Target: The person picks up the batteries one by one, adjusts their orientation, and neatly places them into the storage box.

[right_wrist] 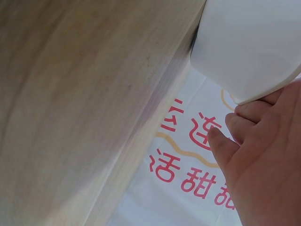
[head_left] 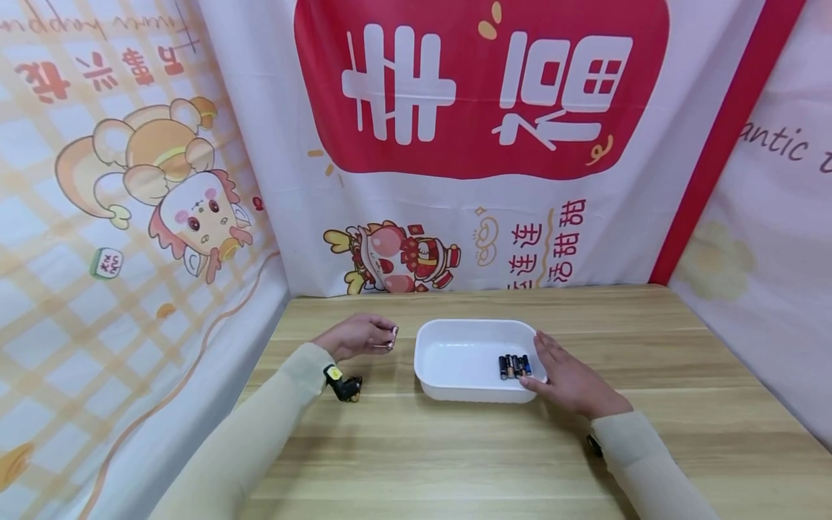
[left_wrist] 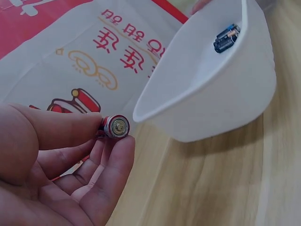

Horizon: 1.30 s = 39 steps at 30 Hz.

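My left hand, left of the white plastic tub, pinches a battery between thumb and fingers. Its ringed metal end faces the left wrist camera, and the wrapper is red and silver. A bit of red and silver also shows lower down behind the fingers. My right hand holds the tub's right end, with the thumb over the near corner of the rim and the fingers along the outside. In the right wrist view its fingers meet the rim. Inside the tub, several batteries lie side by side near the right end.
The tub stands on a wood-grain table. Behind the table hangs a printed cloth with red lettering, and more cloth covers the left and right sides. A black camera is strapped to the left wrist.
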{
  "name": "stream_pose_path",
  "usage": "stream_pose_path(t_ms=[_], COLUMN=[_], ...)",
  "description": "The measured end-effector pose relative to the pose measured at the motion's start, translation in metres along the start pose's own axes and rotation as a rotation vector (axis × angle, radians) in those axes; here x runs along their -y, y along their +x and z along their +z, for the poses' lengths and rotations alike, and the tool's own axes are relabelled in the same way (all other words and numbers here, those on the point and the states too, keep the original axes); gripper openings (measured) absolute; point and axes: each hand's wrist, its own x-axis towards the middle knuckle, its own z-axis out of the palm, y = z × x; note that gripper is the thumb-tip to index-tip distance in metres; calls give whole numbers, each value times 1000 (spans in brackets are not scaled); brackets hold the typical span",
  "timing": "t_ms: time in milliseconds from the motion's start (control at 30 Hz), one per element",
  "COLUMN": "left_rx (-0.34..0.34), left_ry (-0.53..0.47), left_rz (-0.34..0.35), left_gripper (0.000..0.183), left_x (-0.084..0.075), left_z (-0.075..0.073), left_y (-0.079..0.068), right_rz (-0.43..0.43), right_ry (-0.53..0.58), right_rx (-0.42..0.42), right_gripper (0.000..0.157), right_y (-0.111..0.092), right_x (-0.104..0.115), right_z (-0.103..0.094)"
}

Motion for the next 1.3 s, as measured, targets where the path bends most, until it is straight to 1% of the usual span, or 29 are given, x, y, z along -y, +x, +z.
stream_pose_path(t_ms=[300, 467, 600, 800, 1000, 1200, 1300], left_rx=[10, 44, 75, 105, 134, 157, 172], left_ry=[-9, -3, 15, 14, 24, 13, 20], left_rz=[-12, 9, 19, 8, 3, -3, 1], left_gripper=[31, 31, 33, 37, 44, 43, 45], left_x=[-17, -24, -27, -26, -26, -33, -37], left_z=[13, 26, 36, 49, 61, 72, 76], left_y=[8, 11, 15, 23, 29, 33, 36], right_rz=[1, 11, 13, 21, 18, 15, 8], right_ry=[2, 11, 4, 11, 13, 11, 6], right_rx=[-3, -9, 0, 3, 4, 3, -4], right_gripper=[99, 98, 97, 97, 98, 97, 98], right_y=[1, 1, 0, 0, 1, 1, 1], right_x=[2, 3, 2, 2, 3, 2, 1], right_z=[0, 0, 1, 0, 0, -1, -1])
